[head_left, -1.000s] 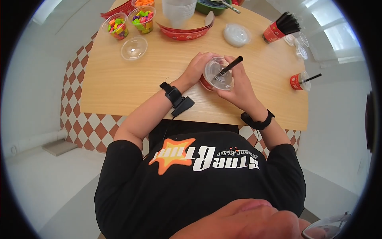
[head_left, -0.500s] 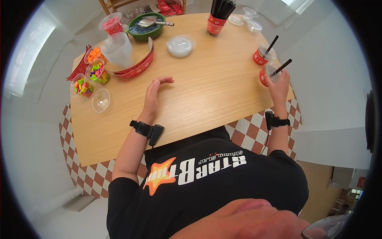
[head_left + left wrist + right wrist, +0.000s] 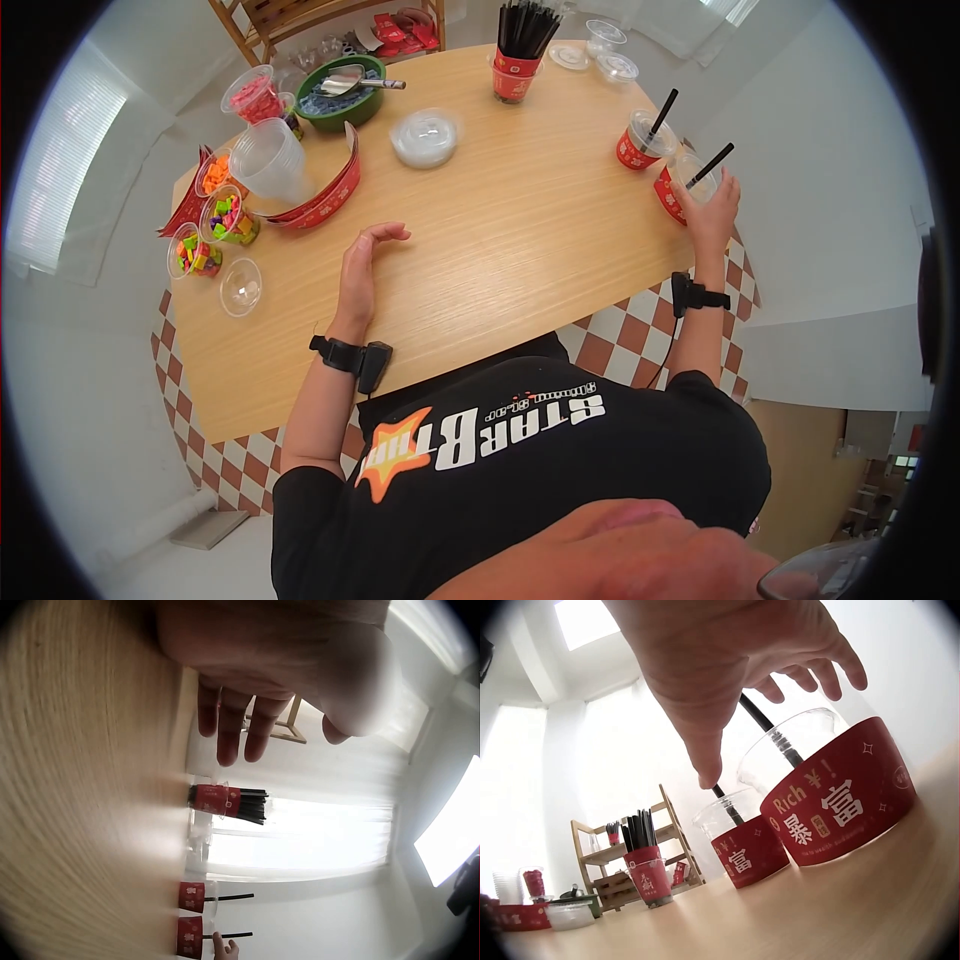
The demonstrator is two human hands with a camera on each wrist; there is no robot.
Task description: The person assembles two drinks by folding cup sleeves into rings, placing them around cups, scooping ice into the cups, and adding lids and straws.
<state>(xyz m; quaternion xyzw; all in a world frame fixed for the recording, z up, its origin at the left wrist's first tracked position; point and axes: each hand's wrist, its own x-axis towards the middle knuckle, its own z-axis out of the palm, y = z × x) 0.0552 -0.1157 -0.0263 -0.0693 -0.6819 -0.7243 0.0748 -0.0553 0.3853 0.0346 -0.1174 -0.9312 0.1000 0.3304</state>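
At the table's right edge stands a clear plastic cup [image 3: 840, 791] with a red paper sleeve and a black straw [image 3: 712, 164]. My right hand [image 3: 712, 212] is just over it, fingers and thumb spread apart and uncurled in the right wrist view. Beside it is a second cup [image 3: 636, 148] of the same kind, also with a black straw. My left hand [image 3: 362, 275] rests on its side on the tabletop, left of the middle, fingers loosely bent and holding nothing.
A stack of clear lids [image 3: 425, 138] and a holder of black straws [image 3: 515, 75] stand farther back. On the left are red paper trays [image 3: 325, 205], stacked clear cups [image 3: 268, 160], cups of colourful pieces [image 3: 228, 220] and a loose lid [image 3: 241, 287]. A green bowl [image 3: 345, 118] holds a scoop.
The cup went from between both hands to the right edge, beside the other cup. My right hand has since loosened its fingers from it. My left hand moved left, away from the cup.
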